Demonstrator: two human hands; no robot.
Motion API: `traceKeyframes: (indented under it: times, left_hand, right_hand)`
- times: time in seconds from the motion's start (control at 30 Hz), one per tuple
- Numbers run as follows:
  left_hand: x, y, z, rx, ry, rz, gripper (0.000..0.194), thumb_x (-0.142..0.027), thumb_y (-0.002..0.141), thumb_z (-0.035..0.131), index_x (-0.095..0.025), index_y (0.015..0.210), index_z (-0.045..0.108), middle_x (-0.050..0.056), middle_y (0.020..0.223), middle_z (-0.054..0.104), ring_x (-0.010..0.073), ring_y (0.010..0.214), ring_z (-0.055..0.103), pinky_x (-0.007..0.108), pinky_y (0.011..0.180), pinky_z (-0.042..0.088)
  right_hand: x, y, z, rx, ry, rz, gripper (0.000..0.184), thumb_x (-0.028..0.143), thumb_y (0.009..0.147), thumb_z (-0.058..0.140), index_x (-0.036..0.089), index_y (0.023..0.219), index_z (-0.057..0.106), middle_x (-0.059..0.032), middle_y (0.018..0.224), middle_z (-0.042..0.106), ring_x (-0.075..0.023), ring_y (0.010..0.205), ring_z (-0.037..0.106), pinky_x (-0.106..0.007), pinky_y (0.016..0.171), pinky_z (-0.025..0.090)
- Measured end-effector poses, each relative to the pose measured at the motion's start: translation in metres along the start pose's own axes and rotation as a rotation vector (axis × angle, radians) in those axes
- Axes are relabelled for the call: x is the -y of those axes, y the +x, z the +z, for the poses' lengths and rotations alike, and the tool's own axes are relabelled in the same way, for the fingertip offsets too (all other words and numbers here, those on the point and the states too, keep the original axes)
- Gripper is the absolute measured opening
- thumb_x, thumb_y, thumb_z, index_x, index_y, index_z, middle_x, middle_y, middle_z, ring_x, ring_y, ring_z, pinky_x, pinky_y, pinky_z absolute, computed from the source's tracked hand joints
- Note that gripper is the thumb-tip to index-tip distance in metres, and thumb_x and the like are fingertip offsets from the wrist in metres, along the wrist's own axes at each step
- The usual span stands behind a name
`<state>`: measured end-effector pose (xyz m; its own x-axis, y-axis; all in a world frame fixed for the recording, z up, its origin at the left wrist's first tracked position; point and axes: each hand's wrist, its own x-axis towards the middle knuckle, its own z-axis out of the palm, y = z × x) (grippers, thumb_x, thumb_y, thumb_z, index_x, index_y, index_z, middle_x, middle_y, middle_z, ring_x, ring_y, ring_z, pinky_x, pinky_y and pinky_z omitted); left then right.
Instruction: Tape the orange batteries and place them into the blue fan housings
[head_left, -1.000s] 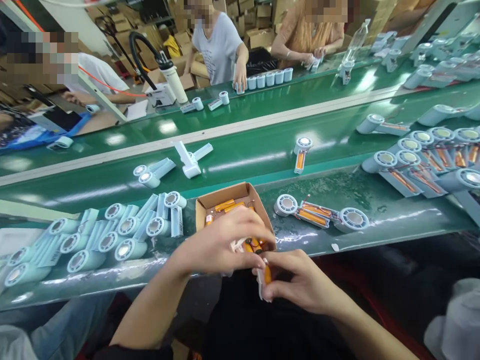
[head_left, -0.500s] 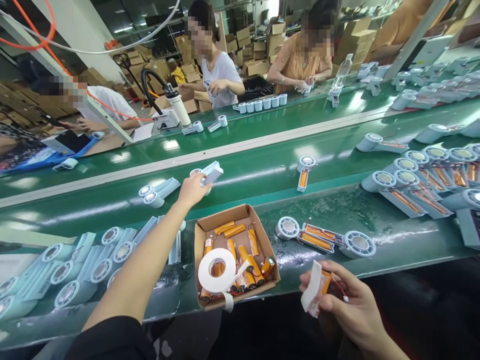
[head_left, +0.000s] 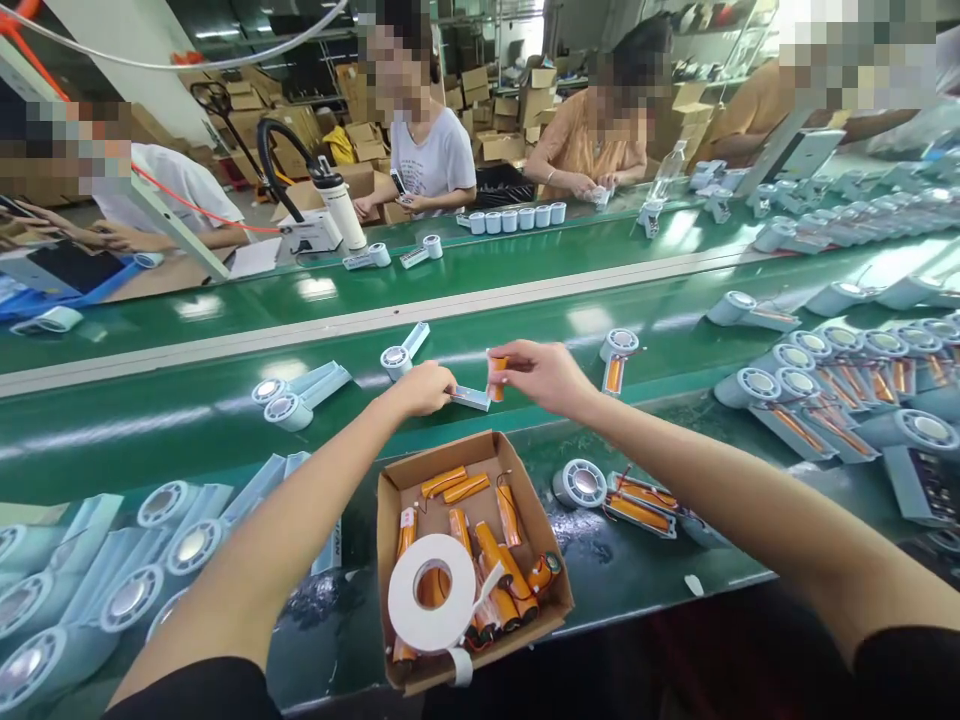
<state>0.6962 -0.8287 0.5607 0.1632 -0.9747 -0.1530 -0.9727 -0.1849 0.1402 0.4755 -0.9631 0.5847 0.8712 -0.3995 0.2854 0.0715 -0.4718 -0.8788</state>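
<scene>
Over the green belt, my left hand [head_left: 424, 390] is closed around a light-blue fan housing. Its open handle [head_left: 471, 398] points right; its round head is hidden by my fingers. My right hand [head_left: 546, 376] pinches an orange battery pack [head_left: 498, 378] upright, just beyond that handle's end. Whether the pack touches the handle I cannot tell. Below both hands stands a cardboard box [head_left: 384, 500] with several orange battery packs and a roll of white tape [head_left: 403, 603] on top of them.
Several light-blue housings [head_left: 135, 597] lie at the left. Housings with orange packs in their handles [head_left: 795, 430] crowd the right. A white scrap [head_left: 693, 585] lies near the bench edge. Across the belt, people work beside a white bottle-shaped device [head_left: 345, 215].
My right hand has moved up and left with the battery pack, its white backing gone. My left hand has drawn the housing nearer, its handle now toward the right hand. A white scrap lies on the bench.
</scene>
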Motion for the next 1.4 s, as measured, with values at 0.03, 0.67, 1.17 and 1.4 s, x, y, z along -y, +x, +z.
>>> traceKeyframes:
  times: [0.03, 0.67, 1.17, 1.4]
  left_hand:
    - [0.0, 0.001, -0.002, 0.013, -0.028, -0.01, 0.014, -0.021, 0.085, 0.068, -0.028, 0.087, 0.08, 0.001, 0.11, 0.084, 0.0226, 0.108, 0.073, 0.029, 0.091, 0.054]
    - [-0.043, 0.008, -0.018, -0.16, -0.32, -0.298, 0.017, -0.024, 0.103, 0.062, -0.019, 0.117, 0.07, 0.011, 0.121, 0.077, 0.0252, 0.115, 0.071, 0.042, 0.103, 0.055]
    - [-0.107, -0.285, 0.01, -0.104, -0.259, 0.147, 0.039, -0.013, 0.101, 0.057, -0.032, 0.132, 0.073, 0.004, 0.141, 0.072, 0.0263, 0.143, 0.055, 0.041, 0.117, 0.053]
    - [-0.112, -0.31, 0.025, -0.348, -0.243, 0.092, 0.03, -0.019, 0.101, 0.057, -0.032, 0.122, 0.072, 0.005, 0.125, 0.079, 0.0239, 0.125, 0.071, 0.03, 0.092, 0.065]
  right_hand:
    - [-0.007, 0.012, 0.008, 0.046, -0.157, 0.009, 0.026, 0.026, 0.094, 0.073, 0.02, 0.118, 0.079, -0.003, 0.09, 0.085, -0.0181, 0.083, 0.082, -0.033, 0.083, 0.064]
    - [-0.011, 0.052, 0.041, 0.688, -1.081, 0.032, 0.034, 0.04, 0.107, 0.058, 0.025, 0.13, 0.078, -0.0137, 0.129, 0.08, -0.0295, 0.124, 0.073, -0.034, 0.097, 0.054]
    - [0.015, 0.005, -0.017, 0.251, -1.169, 0.049, 0.037, 0.03, 0.11, 0.052, 0.017, 0.136, 0.074, -0.0169, 0.135, 0.077, -0.0316, 0.127, 0.067, -0.04, 0.103, 0.053]
    - [0.057, -0.061, 0.079, 0.778, -0.998, -0.12, 0.024, 0.024, 0.103, 0.065, 0.012, 0.119, 0.078, -0.02, 0.117, 0.08, -0.0331, 0.111, 0.077, -0.037, 0.088, 0.058]
